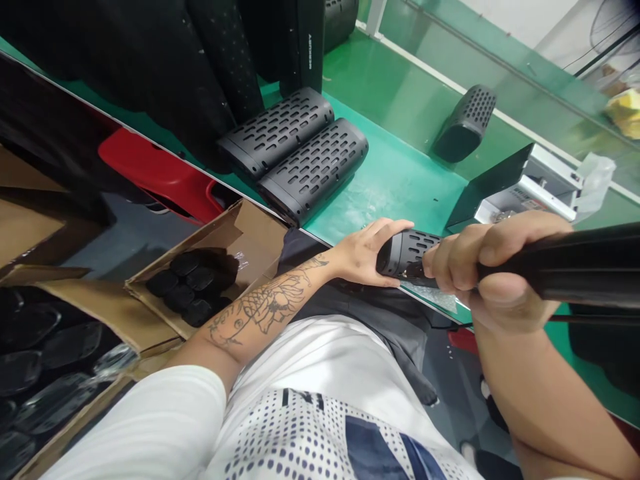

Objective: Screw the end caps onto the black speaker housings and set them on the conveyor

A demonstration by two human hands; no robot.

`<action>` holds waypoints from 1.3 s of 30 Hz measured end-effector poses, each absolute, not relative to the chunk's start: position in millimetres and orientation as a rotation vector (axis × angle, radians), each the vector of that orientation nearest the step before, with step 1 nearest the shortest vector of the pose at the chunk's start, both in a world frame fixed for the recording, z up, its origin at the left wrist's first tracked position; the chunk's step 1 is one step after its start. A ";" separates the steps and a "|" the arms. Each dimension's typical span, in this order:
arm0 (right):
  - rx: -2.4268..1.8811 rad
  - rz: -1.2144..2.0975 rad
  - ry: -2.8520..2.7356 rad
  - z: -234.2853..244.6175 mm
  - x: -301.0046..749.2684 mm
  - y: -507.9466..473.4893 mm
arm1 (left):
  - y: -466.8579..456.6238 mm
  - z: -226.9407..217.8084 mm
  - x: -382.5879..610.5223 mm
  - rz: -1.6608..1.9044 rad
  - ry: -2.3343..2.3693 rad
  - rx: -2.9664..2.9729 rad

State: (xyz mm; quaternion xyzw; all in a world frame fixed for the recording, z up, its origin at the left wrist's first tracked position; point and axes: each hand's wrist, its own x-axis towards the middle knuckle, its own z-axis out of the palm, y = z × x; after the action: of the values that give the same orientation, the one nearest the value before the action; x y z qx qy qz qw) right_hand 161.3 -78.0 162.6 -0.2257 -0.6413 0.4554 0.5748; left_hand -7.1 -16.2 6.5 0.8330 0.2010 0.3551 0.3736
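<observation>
A black slotted housing (417, 245) lies on its side at the near edge of the green bench. My left hand (365, 255) clasps its rounded left end between thumb and fingers. In my right hand (510, 263) is a black electric screwdriver (595, 260), its thick body running off to the right. The fingers of that hand are curled around its front, close to the housing's right end. They hide the tool's tip and part of the housing, so I cannot tell whether the bit touches a screw.
Two slotted housings (315, 167) lie side by side on the green bench (390, 187). Another housing (467, 123) stands farther back. A screw feeder box (520, 183) is at right. Cardboard boxes (260, 233) with black parts and a red stool (155, 173) are at left.
</observation>
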 end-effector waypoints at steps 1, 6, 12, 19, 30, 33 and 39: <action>-0.517 1.069 -1.505 161.6 161.7 -78.0 | -16.4 6.6 -7.3 0.909 0.516 2.135; -0.456 1.108 -1.546 153.6 167.3 -75.6 | -15.9 6.8 -8.9 0.902 0.539 2.153; -0.551 1.030 -1.522 148.2 175.5 -85.9 | -24.1 7.8 -8.7 0.923 0.621 2.185; -0.661 0.509 -1.241 193.2 252.8 -61.9 | -119.3 -6.2 -7.9 1.217 1.125 2.259; -0.898 0.211 -1.120 140.7 363.4 6.3 | -76.2 70.7 12.2 0.769 0.202 2.836; -0.905 0.219 -1.125 140.1 359.3 -0.8 | -26.3 100.1 38.6 0.393 0.061 2.897; -0.853 0.248 -1.124 164.2 341.7 -35.3 | -1.8 102.8 71.7 0.302 0.530 3.070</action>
State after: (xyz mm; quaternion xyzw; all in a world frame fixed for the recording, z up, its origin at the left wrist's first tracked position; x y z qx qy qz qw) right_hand 341.7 -35.3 164.2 -0.3909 -0.5150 0.1135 0.7544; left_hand 71.7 -1.8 102.8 0.9808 0.1694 0.0966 0.0057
